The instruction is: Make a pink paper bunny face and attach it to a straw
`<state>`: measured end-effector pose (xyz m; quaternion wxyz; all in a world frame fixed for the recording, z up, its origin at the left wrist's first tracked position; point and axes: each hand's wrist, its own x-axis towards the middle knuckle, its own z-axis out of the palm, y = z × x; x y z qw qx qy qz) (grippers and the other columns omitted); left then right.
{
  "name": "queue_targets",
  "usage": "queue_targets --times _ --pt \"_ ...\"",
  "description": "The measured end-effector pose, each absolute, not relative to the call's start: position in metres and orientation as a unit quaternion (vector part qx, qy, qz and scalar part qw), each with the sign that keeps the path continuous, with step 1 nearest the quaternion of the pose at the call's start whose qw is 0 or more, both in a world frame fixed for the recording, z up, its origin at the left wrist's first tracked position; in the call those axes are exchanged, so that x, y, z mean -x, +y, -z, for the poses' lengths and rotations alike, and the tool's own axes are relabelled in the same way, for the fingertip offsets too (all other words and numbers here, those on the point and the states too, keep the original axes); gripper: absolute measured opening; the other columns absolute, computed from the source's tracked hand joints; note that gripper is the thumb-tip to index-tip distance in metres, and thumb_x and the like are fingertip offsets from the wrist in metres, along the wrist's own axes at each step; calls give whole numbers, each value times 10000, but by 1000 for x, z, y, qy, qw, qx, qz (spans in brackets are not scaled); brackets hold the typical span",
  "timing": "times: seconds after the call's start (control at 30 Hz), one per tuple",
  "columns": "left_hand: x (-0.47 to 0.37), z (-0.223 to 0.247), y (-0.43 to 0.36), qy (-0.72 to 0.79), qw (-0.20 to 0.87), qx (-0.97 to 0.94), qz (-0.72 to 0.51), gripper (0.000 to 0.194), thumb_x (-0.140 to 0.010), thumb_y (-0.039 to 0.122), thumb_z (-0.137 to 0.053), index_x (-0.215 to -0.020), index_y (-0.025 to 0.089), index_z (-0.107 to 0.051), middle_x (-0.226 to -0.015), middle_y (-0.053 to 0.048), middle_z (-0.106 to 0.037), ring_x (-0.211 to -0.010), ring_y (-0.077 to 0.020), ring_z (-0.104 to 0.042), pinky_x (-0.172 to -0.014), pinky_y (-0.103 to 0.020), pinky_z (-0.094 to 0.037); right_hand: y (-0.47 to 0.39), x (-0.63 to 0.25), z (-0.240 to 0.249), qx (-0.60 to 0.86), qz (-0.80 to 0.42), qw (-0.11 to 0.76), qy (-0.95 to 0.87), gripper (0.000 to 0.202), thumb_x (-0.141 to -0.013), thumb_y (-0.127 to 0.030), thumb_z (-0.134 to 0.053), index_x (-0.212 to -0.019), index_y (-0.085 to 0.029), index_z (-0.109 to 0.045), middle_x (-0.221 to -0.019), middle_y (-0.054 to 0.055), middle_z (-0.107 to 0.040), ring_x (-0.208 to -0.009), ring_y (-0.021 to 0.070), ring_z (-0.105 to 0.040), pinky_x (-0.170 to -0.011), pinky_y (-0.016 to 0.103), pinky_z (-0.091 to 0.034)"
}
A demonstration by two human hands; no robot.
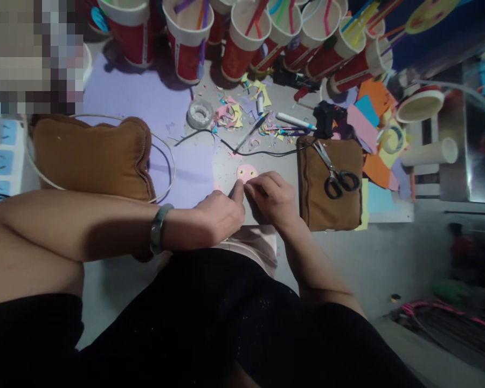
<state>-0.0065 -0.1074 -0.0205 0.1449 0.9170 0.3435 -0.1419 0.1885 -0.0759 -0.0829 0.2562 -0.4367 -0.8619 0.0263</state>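
Head view, cups (241, 56) holding straws (257, 18), hands (222, 215) at pink disc (247, 170)

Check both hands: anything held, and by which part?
Left hand and right hand both have fingertips at the near edge of the pink disc; whether either grips it there, or something small, can't be told.

The person here wears a loose black top (210, 318) sprinkled with tiny pale glinting specks, its sleeves (32, 334) short enough to bare both forearms. A smooth, rounded bangle in mottled grey-green (157, 229) rings the left wrist. Past the top's front I glimpse pale pinkish-beige cloth (262, 242), its garment unclear to me.
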Motion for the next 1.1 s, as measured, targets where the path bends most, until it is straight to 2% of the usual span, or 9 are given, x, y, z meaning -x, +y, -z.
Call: queue_targets --times 0.2,0.4,0.53,0.63,0.87,1.1 --pt "6 19 -107 348 147 -913 156 475 -1029 329 -493 -1402 71 -632 -1644 -344 -282 -933 -294 -753 -719 -362 -565 -80 -191 88 429 7 250 -868 150 -1001 -270 -587 -913 -197 -685 -842 56 -708 -764 162 -650 -650 279 -497" --pt "7 21 -108 346 137 -916 148 535 -1022 362 -515 -1450 48 -578 -1631 -357 -299 -968 -305 -742 -734 -367 -572 -82 -195 86 365 120 250 -889 116 -982 -205 -590 -937 -200 -696 -797 38 -705 -665 142 -576 -627 281 -427" --pt "8 24 -108 341 133 -922 130 491 -1016 374 -530 -1383 69 -646 -1629 -341 -323 -984 -306 -741 -767 -384 -575 -82 -195 84 368 88 277 -883 67 -963 -198 -614 -952 -195 -680 -821 44 -703 -691 141 -583 -614 269 -426" --pt "7 24 -107 346 135 -920 127 491 -1014 367 -537 -1402 82 -634 -1632 -333 -326 -993 -303 -736 -787 -395 -574 -85 -195 83 390 56 283 -874 55 -959 -227 -633 -962 -194 -677 -839 44 -694 -698 135 -605 -609 260 -462" --pt "7 24 -108 355 155 -913 129 459 -997 339 -575 -1370 89 -666 -1650 -317 -305 -1031 -317 -731 -826 -411 -583 -92 -193 81 398 11 283 -872 125 -962 -239 -630 -1063 -181 -675 -895 62 -698 -765 153 -629 -675 278 -521" --pt "7 12 -104 353 161 -905 176 500 -1025 329 -512 -1459 93 -585 -1666 -325 -250 -1009 -303 -743 -809 -387 -582 -92 -196 84 411 -10 247 -878 239 -986 -327 -599 -1163 -186 -676 -950 75 -669 -824 177 -616 -693 304 -505"
